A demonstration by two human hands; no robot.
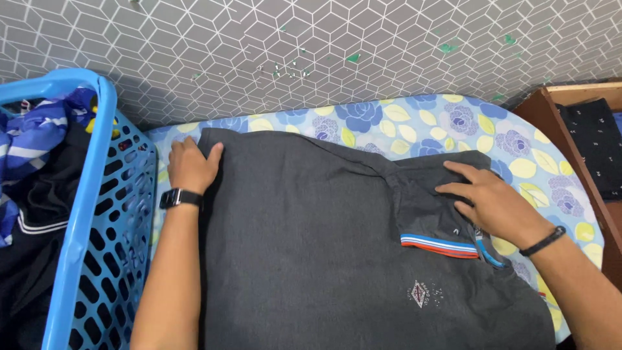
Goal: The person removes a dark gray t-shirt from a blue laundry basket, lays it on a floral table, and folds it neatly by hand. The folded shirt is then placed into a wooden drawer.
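both hands press flat, fingers spread, on a dark grey shirt (311, 240). the left hand (191, 165) holds its far corner; the right hand (495, 204) rests near the striped sleeve cuff (439, 245).

small pale diamond-shaped emblem (420, 293) printed low on the dark grey shirt (311, 240), toward its right side, with a scatter of tiny light marks just beside it. dark square-faced watch screen (171, 198) strapped at the left wrist, next to the shirt's left edge, showing only black. otherwise no packages, signs or other labels visible anywhere.
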